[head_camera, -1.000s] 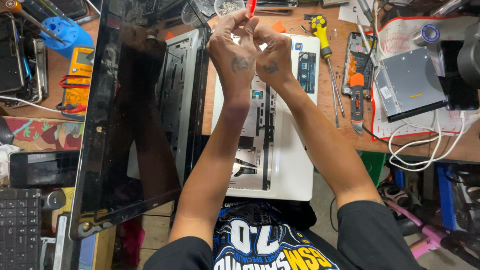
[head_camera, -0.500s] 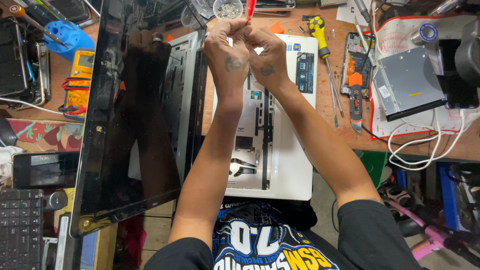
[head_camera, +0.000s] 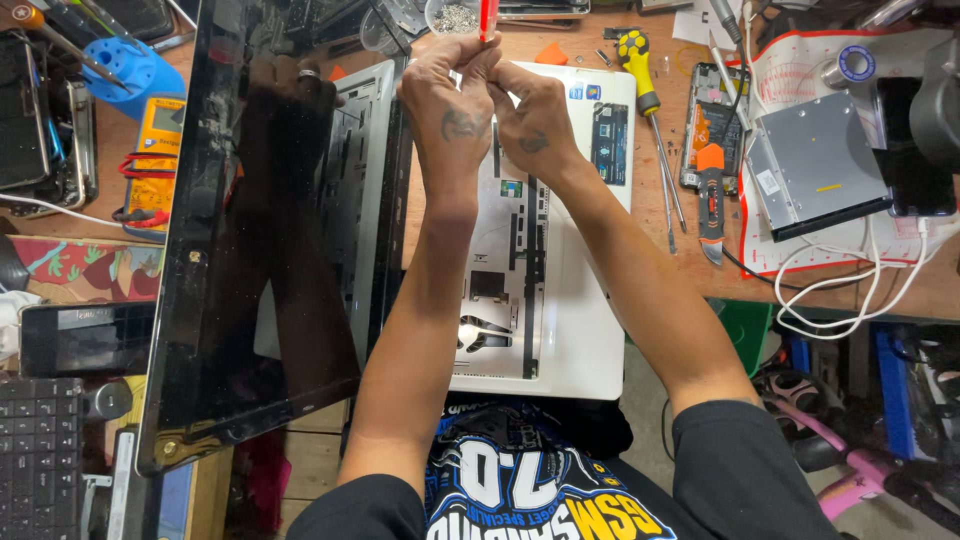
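Both my hands are raised together over the far end of a white laptop palmrest cover (head_camera: 570, 330) that lies upside down on the bench. My left hand (head_camera: 450, 110) is closed around the lower end of a thin red-handled tool (head_camera: 487, 18), which stands upright and runs out of the top of the view. My right hand (head_camera: 532, 125) presses against the left, its fingertips pinched at the same spot on the tool. The tool's tip is hidden inside the fingers. A laptop base with an open black screen (head_camera: 250, 260) lies to the left.
A yellow-handled screwdriver (head_camera: 645, 80), an orange utility knife (head_camera: 710, 190) and a small circuit board lie to the right. Farther right are a silver optical drive (head_camera: 815, 165) and white cables (head_camera: 860, 290). A yellow multimeter (head_camera: 150, 150) sits at the left, a small tub of screws (head_camera: 455, 15) at the top.
Both hands stay pressed together at the red tool, with only small finger shifts. Nothing else on the bench has moved.
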